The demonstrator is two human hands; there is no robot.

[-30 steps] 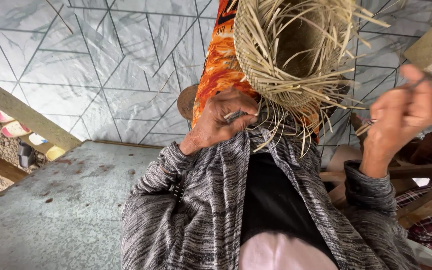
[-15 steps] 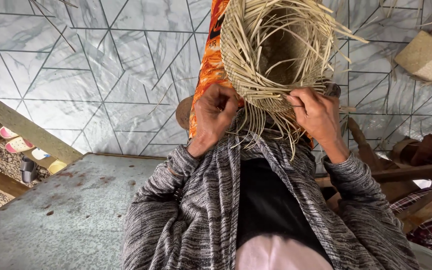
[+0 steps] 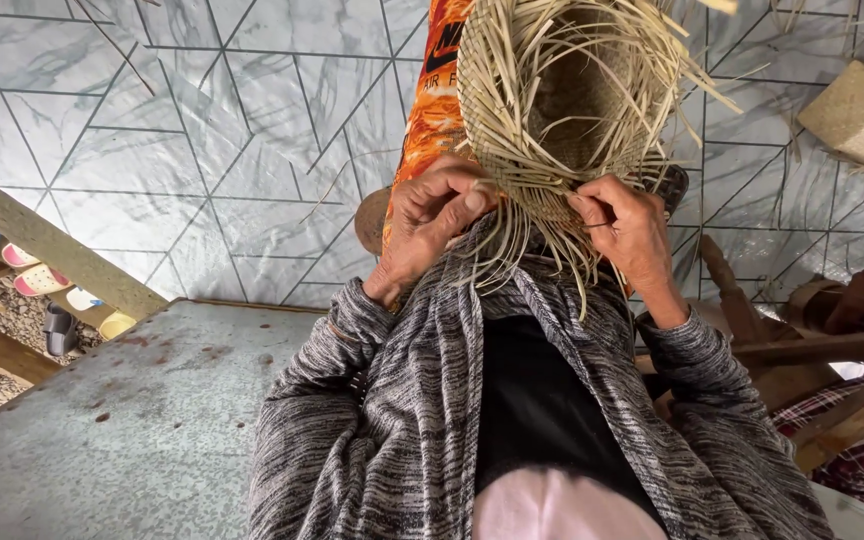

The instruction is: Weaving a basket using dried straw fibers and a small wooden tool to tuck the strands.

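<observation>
A half-woven straw basket with loose pale strands hanging off its rim is held up in front of me, its opening facing me. My left hand pinches the near rim on the left side. On the right side my right hand grips loose strands at the rim, and a thin strand or needle shows between its fingers. Both arms are in grey knitted sleeves.
An orange patterned cloth lies behind the basket on the pale tiled floor. A grey metal surface is at lower left, with wooden rails and sandals beyond. Another woven basket and wooden furniture are at right.
My right hand came down from the upper right to the basket rim and now grips strands there. The left hand stayed on the rim, and the view has tilted slightly.
</observation>
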